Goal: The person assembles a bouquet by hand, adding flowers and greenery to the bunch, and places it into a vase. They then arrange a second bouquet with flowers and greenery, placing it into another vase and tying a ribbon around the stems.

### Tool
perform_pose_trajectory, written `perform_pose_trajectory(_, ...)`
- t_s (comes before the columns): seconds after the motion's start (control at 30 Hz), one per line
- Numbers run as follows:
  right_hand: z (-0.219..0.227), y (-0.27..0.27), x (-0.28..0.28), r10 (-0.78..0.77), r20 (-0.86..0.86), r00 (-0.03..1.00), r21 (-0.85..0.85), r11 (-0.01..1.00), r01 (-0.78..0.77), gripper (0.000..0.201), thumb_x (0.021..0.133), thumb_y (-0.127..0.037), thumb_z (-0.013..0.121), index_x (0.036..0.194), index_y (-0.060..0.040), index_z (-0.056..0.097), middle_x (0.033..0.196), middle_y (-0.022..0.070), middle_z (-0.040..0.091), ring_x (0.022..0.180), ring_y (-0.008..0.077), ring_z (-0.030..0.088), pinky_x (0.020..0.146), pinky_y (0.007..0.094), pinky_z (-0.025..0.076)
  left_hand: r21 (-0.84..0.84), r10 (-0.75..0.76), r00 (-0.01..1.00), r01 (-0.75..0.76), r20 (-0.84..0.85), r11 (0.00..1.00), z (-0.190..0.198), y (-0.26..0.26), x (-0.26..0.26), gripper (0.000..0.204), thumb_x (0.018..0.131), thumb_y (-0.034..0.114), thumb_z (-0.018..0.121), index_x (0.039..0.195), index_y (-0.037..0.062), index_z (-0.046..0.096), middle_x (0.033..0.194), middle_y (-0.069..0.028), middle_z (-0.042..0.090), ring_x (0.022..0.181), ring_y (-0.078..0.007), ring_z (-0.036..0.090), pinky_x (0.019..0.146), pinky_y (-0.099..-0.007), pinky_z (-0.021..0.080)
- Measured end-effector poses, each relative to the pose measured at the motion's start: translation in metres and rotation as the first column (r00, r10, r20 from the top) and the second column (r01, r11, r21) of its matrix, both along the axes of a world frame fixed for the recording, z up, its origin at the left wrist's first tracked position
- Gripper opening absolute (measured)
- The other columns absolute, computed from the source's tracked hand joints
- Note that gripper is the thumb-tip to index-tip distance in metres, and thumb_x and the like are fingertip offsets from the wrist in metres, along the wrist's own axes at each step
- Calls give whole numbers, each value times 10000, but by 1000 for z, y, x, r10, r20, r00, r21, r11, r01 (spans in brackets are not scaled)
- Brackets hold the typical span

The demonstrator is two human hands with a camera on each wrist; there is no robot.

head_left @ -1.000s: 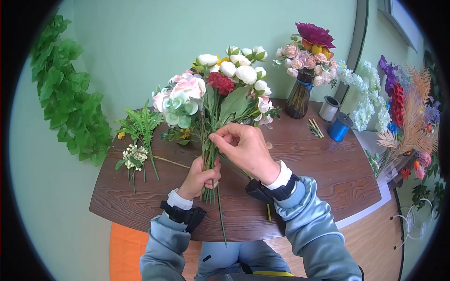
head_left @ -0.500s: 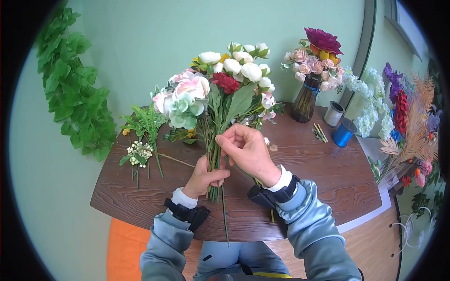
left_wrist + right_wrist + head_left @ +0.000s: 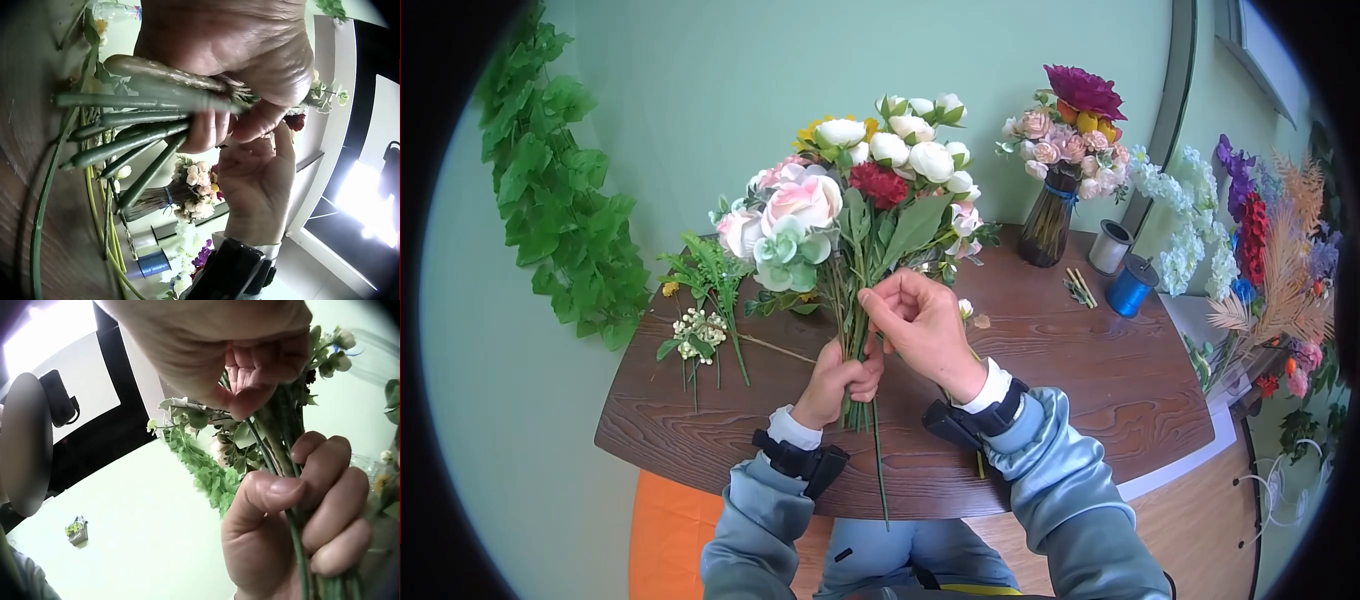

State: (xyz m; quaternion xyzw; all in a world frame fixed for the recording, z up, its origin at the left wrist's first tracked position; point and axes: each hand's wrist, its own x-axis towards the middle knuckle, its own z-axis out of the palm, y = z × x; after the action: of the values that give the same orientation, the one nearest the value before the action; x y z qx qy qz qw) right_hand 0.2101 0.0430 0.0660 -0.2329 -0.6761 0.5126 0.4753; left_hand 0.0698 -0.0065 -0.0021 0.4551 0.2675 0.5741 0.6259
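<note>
My left hand (image 3: 832,382) grips a bunch of artificial flower stems (image 3: 144,131) low down, thumb across the front and fingers curled round. Just above it, my right hand (image 3: 925,325) pinches a thin green stem (image 3: 265,450) between thumb and fingertip. The bouquet stands upright, with white blooms (image 3: 930,160), a large pink-white rose (image 3: 802,204), a red carnation-like flower (image 3: 878,185), a yellow flower partly hidden at the back and a pale green succulent-like rosette (image 3: 788,255). One long stem (image 3: 880,460) hangs below the others, past the table's front edge.
Fern sprigs (image 3: 718,268) and a white berry sprig (image 3: 700,335) lie at left on the dark wooden table (image 3: 1080,400). Back right stand a vase (image 3: 1047,228) of flowers, a silver spool (image 3: 1110,247) and a blue ribbon spool (image 3: 1135,287). More artificial flowers (image 3: 1250,240) fill the far right.
The head view has shifted slightly. The bouquet has turned a little, showing more yellow flower behind. My left thumb has drawn in closer round the stems; the right hand stays just above it.
</note>
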Motion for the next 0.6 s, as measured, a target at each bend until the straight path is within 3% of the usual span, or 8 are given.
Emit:
perform_pose_trajectory(0.03, -1, 1, -1, -1, -2, 1000, 2, 1000, 1, 152, 861, -148, 636, 821, -17, 571, 622, -8, 579, 473, 20, 491, 414, 167, 383, -43, -25, 997, 28, 79, 999, 0, 1, -1, 189, 746, -15, 435, 916, 62, 403, 646, -8, 366, 465, -70, 304, 406, -216, 255)
perform_pose_trajectory(0.1, -3, 3, -2, -3, -11, 1000, 60, 998, 4, 185, 853, -148, 640, 773, 3, 567, 577, 12, 586, 478, 53, 556, 412, 199, 416, -51, -22, 995, 27, 93, 998, 1, 0, 0, 182, 740, -5, 421, 907, 65, 396, 644, -9, 356, 465, -74, 299, 404, -215, 250)
perform_pose_trajectory(0.23, 4, 2, 2, 27, -56, 998, 75, 997, -23, 210, 844, -158, 656, 741, -8, 551, 587, 18, 595, 496, 56, 570, 420, 203, 422, -40, -59, 993, 63, 99, 997, 4, -1, -2, 178, 723, 10, 405, 890, 67, 381, 629, -19, 341, 457, -86, 293, 395, -222, 243)
perform_pose_trajectory(0.33, 7, 8, 11, 86, 28, 996, 51, 995, -87, 248, 838, -192, 669, 708, -25, 540, 585, 13, 591, 489, 48, 554, 419, 204, 424, 2, -66, 990, 66, 121, 998, 3, -1, -6, 174, 718, 15, 400, 882, 69, 375, 610, -25, 333, 449, -90, 286, 392, -226, 237)
perform_pose_trajectory(0.4, 8, 17, 16, 216, 224, 950, 24, 974, -227, 311, 815, -276, 691, 701, -26, 544, 559, 10, 571, 495, 53, 535, 447, 226, 429, 31, -56, 992, 53, 111, 998, 4, 1, -9, 185, 716, 33, 416, 890, 76, 370, 593, -24, 315, 440, -97, 288, 386, -230, 235)
perform_pose_trajectory(0.43, 8, 19, 17, 216, 221, 951, 29, 973, -228, 311, 815, -276, 691, 701, -26, 544, 559, 10, 571, 495, 53, 535, 447, 226, 429, 58, -48, 993, 42, 104, 997, 5, 1, -10, 198, 714, 51, 432, 897, 82, 364, 576, -23, 298, 431, -104, 290, 380, -233, 234)
perform_pose_trajectory(0.5, 8, 21, 18, 21, 394, 919, 166, 982, -94, 398, 778, -374, 703, 705, -17, 546, 555, 25, 551, 523, 83, 530, 483, 261, 428, 81, -2, 994, -7, 106, 997, 6, 0, -8, 182, 714, 50, 428, 887, 75, 377, 573, -20, 303, 431, -102, 290, 381, -232, 233)
perform_pose_trajectory(0.6, 6, 16, 15, -6, 391, 920, 256, 961, -103, 462, 734, -430, 717, 696, -9, 531, 586, 54, 550, 553, 122, 540, 513, 289, 427, 127, 70, 996, -76, 51, 989, 6, 0, -6, 159, 712, 29, 410, 869, 50, 413, 595, -19, 340, 443, -95, 303, 393, -225, 245)
